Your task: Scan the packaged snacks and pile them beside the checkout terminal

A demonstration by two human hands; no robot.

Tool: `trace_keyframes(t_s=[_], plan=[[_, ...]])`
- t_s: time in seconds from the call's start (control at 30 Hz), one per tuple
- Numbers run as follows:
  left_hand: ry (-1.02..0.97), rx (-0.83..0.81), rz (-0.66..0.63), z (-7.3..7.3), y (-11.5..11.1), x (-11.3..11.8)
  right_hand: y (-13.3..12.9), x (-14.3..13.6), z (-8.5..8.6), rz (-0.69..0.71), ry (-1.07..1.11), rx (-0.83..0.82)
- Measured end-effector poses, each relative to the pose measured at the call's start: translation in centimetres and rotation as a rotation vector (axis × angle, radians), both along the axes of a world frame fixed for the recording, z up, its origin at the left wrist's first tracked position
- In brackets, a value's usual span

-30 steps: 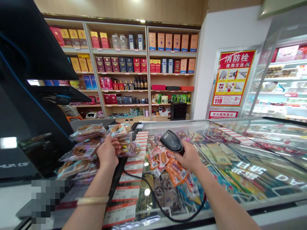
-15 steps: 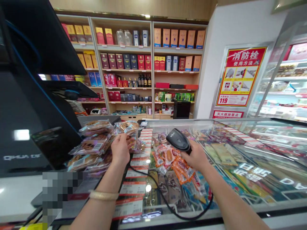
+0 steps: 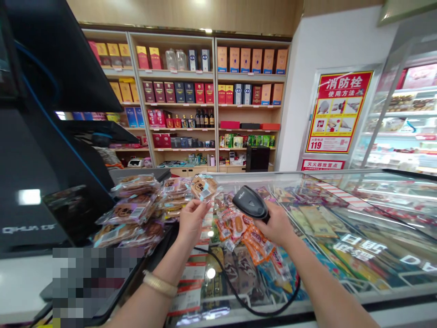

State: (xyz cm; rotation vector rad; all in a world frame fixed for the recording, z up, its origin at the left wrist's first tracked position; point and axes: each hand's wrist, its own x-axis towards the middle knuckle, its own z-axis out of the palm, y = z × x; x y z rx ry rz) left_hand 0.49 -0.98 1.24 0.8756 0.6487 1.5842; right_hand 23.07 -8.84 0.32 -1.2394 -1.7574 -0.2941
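My left hand (image 3: pixel 191 221) pinches the lower edge of a clear-wrapped cookie packet (image 3: pixel 204 187), whose barcode label faces me. My right hand (image 3: pixel 278 224) is wrapped round the handle of a black barcode scanner (image 3: pixel 251 202); its head points left, toward the packet. A black cable loops below it over the glass. Left of my left hand are two piles of similar packets, a nearer pile (image 3: pixel 128 212) and another pile (image 3: pixel 175 196) just behind the hand. Small orange-wrapped snacks (image 3: pixel 257 243) lie on the glass below the scanner.
A glass-topped freezer (image 3: pixel 341 207) with packaged goods inside spans the middle and right. Price labels (image 3: pixel 191 273) run along its left side. A dark monitor (image 3: pixel 61 59) and stand rise at the left. Shelves of boxes and bottles stand behind, beside a red poster (image 3: pixel 339 111).
My left hand has moved right, lifting the cookie packet off the pile toward the scanner. The scanner has shifted slightly left. The camera view has tilted up a little.
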Motion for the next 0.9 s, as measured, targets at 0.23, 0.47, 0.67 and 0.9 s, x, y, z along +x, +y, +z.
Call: trace_keyframes(t_s=[0.23, 0.47, 0.67, 0.9], plan=[[0.145, 0.019, -0.201, -1.1, -2.2, 2.2, -0.5, -0.9, 0.7, 0.091, 0.063, 0.051], [0.099, 0.026, -0.415, -1.8, -3.3, 3.1, 0.1, -0.9, 0.3, 0.053, 0.137, 0.089], [-0.047, -0.066, -0.571, -1.5, -3.2, 2.6, 0.2, -0.8, 0.2, 0.057, 0.075, 0.07], [0.014, -0.125, -0.565, -1.7, -2.5, 2.7, 0.3, -0.7, -0.2, 0.136, -0.06, -0.009]])
